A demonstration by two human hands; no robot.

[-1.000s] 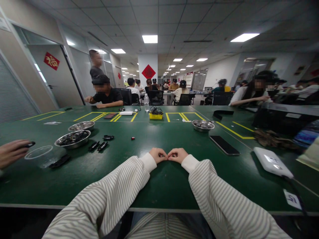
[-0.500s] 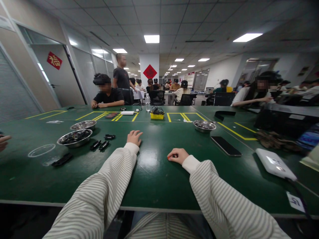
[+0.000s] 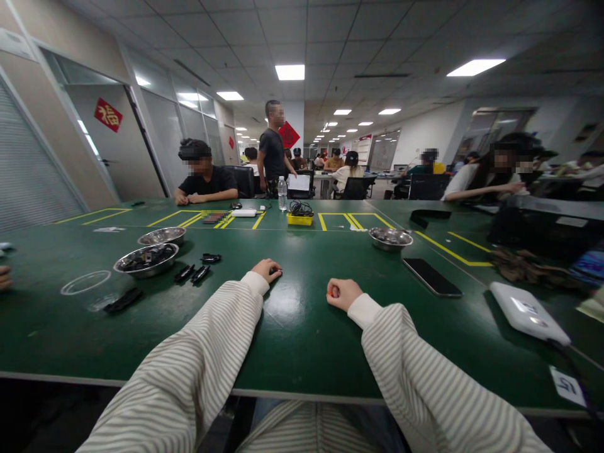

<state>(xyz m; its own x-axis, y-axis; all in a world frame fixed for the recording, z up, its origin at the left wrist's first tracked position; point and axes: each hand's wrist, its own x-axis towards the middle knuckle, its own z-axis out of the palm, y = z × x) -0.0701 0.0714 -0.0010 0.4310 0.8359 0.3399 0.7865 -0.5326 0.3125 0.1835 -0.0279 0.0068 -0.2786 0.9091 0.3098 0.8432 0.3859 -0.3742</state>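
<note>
Right hand (image 3: 344, 294) curled nearly shut, left of the phone (image 3: 431, 277) and near it, I pinch an orange bit (image 3: 329, 293) between thumb and fingers. Farther left of the phone, my left hand (image 3: 270, 270) sits low at the table (image 3: 302, 358), fingers bent down and drawn together. Something dark shows at its tips, but I cannot tell whether I have hold of it. As I judge it, the step in hand is a pick-up by the left while the right holds its piece. To my mind the next move calls for a sure fingertip grip on the left and a light, steady pinch on the right, since so small a bit could slip.

What shows of the bit is bright orange-red and tiny; my fingers hide its shape.

Nearer to me than the phone, and right of it, lie a white box (image 3: 529, 313) and a tag (image 3: 567, 385). Far left of the phone, roughly level with it, are a clear cup (image 3: 76, 294), a black part (image 3: 123, 301) and three black pieces (image 3: 201, 274); a co-worker's hand (image 3: 4, 278) shows at the very edge. Just beyond the phone, to its left, stands a steel bowl (image 3: 391, 246) of small parts. Far to the phone's left is a bowl of black parts (image 3: 146, 274). Well beyond the phone come a yellow tray (image 3: 300, 221) heaped with black cables (image 3: 299, 208), a bottle (image 3: 282, 194), a seated person (image 3: 210, 181) and a standing person (image 3: 272, 151).
</note>
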